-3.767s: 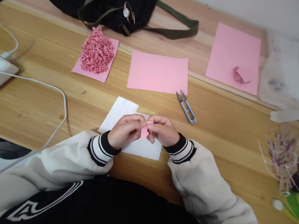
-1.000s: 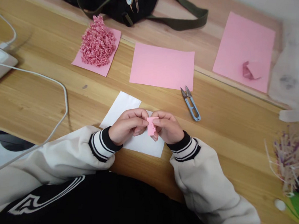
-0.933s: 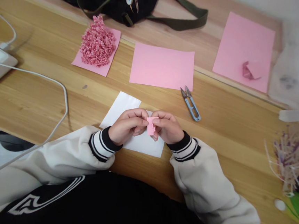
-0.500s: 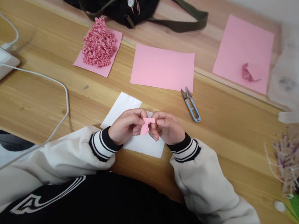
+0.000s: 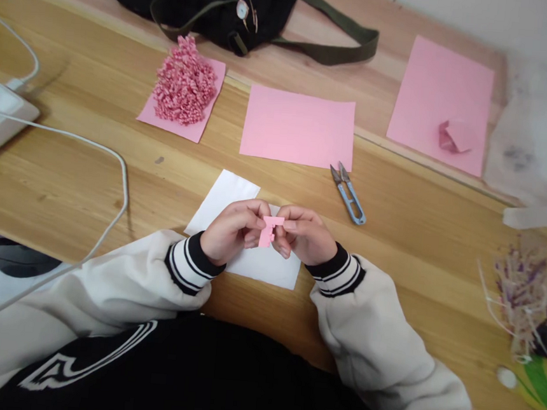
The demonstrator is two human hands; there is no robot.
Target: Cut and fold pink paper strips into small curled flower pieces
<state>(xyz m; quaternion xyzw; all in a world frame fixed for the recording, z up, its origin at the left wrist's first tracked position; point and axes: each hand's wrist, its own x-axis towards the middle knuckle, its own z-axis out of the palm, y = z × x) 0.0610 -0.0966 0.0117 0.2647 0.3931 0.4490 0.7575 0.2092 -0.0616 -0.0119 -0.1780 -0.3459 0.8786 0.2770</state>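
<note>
Between my two hands is a small cut piece of pink paper (image 5: 267, 235), shaped like a corner with a notched inner edge. My left hand (image 5: 234, 224) pinches it from the left side. The fingertips of my right hand (image 5: 310, 235) close on the end of its upper strip. Both hands hover over white paper (image 5: 268, 269), part of which they hide. Blue-handled thread snips (image 5: 349, 196) lie beyond my right hand, blades pointing away and apart. Farther back is a flat pink paper sheet (image 5: 298, 127).
A pile of pink curly pieces (image 5: 185, 85) sits on pink paper at the back left. Behind it lies a black bag (image 5: 271, 13) bearing a watch (image 5: 243, 9). A white cable (image 5: 124, 185) crosses the left side. Another pink sheet (image 5: 441, 92) and a straw-like bundle (image 5: 522, 290) are at right.
My view has shifted slightly, so the objects at the back sit a little differently in the picture. Both hands keep nearly the same grip on the pink paper piece.
</note>
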